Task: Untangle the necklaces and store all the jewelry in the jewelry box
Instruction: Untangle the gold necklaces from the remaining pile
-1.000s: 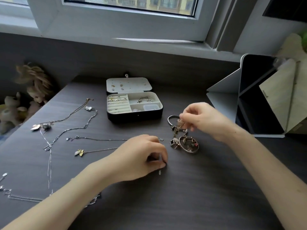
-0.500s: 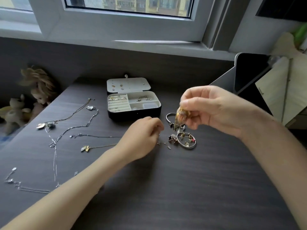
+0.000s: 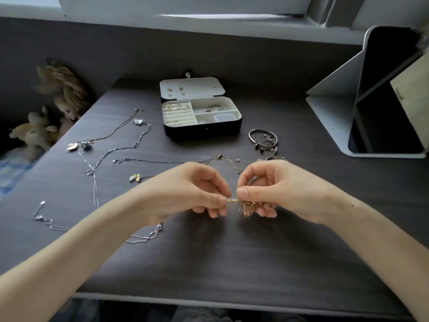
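Note:
Above the middle of the dark table, my left hand [image 3: 185, 191] and my right hand [image 3: 276, 189] meet and both pinch a small gold jewelry piece [image 3: 243, 205]. Its thin gold end sits in my left fingertips; its bunched part hangs under my right thumb. The open black jewelry box [image 3: 202, 130] stands behind, with rings in its white tray and studs in its lid. Silver necklaces [image 3: 116, 149] lie spread over the left of the table. A thin chain [image 3: 162, 161] runs across just beyond my hands. A silver bangle with charms [image 3: 263, 139] lies right of the box.
A white folding stand with a dark panel [image 3: 371, 108] occupies the right back corner. Plush toys [image 3: 39, 131] sit off the table's left edge. A grey wall and window sill run behind. The table's front edge [image 3: 209, 297] is close below my forearms.
My right hand lifted the gold piece from the bracelet pile and brought it toward me. My left hand left the table and now pinches the piece's other end. The view tilted downward.

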### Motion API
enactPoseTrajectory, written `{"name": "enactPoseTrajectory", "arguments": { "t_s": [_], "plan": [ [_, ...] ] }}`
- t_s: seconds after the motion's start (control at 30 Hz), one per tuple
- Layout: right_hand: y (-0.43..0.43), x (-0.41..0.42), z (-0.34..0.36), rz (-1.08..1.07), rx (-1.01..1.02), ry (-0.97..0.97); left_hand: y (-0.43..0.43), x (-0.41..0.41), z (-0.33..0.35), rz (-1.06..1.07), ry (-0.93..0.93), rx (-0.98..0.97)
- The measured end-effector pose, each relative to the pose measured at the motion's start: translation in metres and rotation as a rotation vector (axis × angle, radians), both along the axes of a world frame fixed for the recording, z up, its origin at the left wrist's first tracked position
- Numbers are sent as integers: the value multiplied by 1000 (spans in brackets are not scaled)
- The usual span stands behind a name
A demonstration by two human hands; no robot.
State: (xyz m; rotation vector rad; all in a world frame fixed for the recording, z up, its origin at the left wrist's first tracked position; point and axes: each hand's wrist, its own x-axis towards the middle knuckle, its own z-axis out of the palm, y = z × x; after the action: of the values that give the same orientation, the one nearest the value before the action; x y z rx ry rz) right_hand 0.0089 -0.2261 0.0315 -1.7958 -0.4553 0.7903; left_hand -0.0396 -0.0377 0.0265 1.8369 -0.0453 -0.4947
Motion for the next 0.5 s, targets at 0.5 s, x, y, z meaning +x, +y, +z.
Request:
{"name": "enactPoseTrajectory", "arguments": {
  "t_s": [0.5],
  "plan": [
    [-25,-7,25,225,-112,-74,11,1,28,-434,-282,254]
  ]
}}
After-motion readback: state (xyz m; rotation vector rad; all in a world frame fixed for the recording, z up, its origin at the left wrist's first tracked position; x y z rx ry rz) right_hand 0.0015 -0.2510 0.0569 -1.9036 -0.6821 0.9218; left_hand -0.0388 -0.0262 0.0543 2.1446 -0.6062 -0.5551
